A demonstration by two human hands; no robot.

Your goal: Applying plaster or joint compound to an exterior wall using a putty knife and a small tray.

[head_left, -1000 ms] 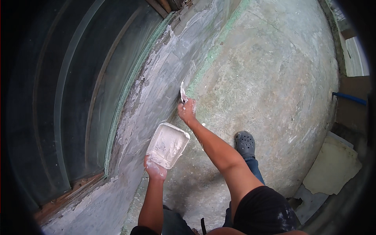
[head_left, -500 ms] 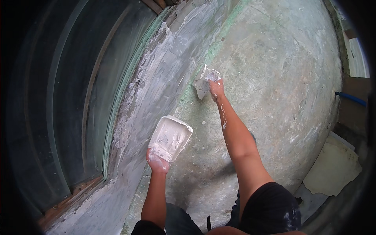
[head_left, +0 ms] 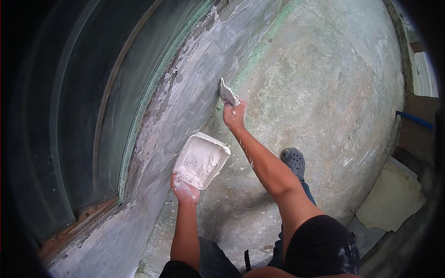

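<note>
My left hand (head_left: 185, 191) grips the lower edge of a white square plastic tray (head_left: 204, 157) smeared inside with pale putty. Ahead and to its right, my right hand (head_left: 235, 115) is closed round a putty-coated putty knife (head_left: 227, 94), its blade tilted edge-on to me. The blade's tip is at the low plastered wall (head_left: 185, 92), close to its foot; whether it touches, I cannot tell. White smears cover both hands and run along the right forearm.
A dark window (head_left: 79, 116) with a green frame edge lies to the left, above the wall. Rough concrete floor (head_left: 324, 92) spreads right, with my grey clog (head_left: 293, 160) on it. A broken pale board (head_left: 390, 198) and a blue pipe (head_left: 415, 119) are at the right.
My right hand has moved left to the wall with the putty knife, whose blade has turned from broad side to edge-on. The grey clog has come into sight. The tray has hardly moved.
</note>
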